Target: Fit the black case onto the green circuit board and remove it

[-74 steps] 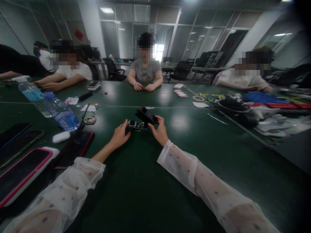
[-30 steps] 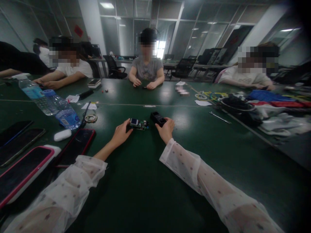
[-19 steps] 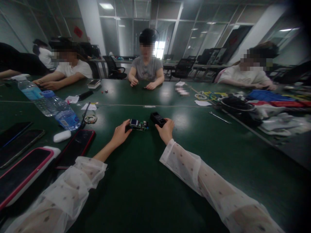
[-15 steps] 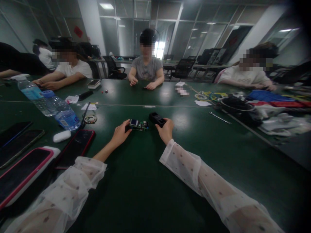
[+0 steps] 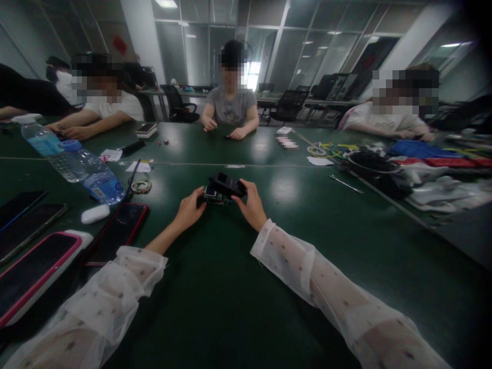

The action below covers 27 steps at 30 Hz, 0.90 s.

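My left hand (image 5: 191,209) grips the left end of a green circuit board (image 5: 218,199) that carries a small screen. Between thumb and fingers, my right hand (image 5: 251,205) holds a black plastic casing (image 5: 228,183) with rectangular openings. The casing is tilted and lies over the upper part of the board, covering some of it. Whether the two pieces touch is hard to tell. Both are in front of me over the green table (image 5: 215,297).
On the left are water bottles (image 5: 102,179), a white earbud case (image 5: 95,214) and several phones (image 5: 119,230). A wrench (image 5: 346,184) lies to the right, near cables and bagged items (image 5: 442,192). Across the table sits a person in grey (image 5: 230,110); others sit at both sides.
My right hand has brought the black casing leftward, from beside the circuit board to over it. My left hand keeps its grip on the board, nearly in place.
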Available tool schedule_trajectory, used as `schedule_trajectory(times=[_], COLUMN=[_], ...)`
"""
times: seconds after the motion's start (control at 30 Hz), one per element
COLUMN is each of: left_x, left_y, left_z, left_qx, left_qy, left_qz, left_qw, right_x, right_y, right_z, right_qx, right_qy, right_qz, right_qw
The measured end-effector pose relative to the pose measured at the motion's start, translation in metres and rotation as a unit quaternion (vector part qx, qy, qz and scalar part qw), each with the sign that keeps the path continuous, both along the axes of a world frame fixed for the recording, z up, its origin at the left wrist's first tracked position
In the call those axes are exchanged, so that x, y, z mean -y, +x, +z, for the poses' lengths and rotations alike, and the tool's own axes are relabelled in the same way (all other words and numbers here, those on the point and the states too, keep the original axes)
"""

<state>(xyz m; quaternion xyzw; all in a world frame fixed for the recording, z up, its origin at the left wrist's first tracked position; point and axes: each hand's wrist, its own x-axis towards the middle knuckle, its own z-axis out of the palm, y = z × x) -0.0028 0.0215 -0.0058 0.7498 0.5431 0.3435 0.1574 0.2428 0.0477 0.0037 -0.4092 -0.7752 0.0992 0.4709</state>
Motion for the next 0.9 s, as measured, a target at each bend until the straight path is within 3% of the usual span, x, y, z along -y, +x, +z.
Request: schedule_trajectory(times=[0.3,0.43,0.63,0.9], left_x=[-0.0001,0.0015,0.0016,0.0031], left_y=[-0.0013,-0.0002,0.0017,0.0046], left_z=[-0.0025,0.0004,-0.0007,0.0009], left_qx=[0.019,-0.020,-0.079,-0.095], left_qy=[0.044,0.059,0.032,0.042], left_qz=[0.004,0.007,0.016,0.030], left_qw=[0.999,0.998,0.996,0.994], right_x=[-0.0030,-0.0048,-0.0044,0.0044], right_y=[-0.0013,-0.0020,-0.0027,-0.0034], right_z=[-0.0030,-0.0048,-0.0040,0.0022], right_qx=[0.051,0.062,0.067,0.100], right_qy=[-0.011,-0.018,-0.040,0.000], right_qz=[0.053,0.063,0.053,0.036], right_qw=[0.997,0.996,0.996,0.994])
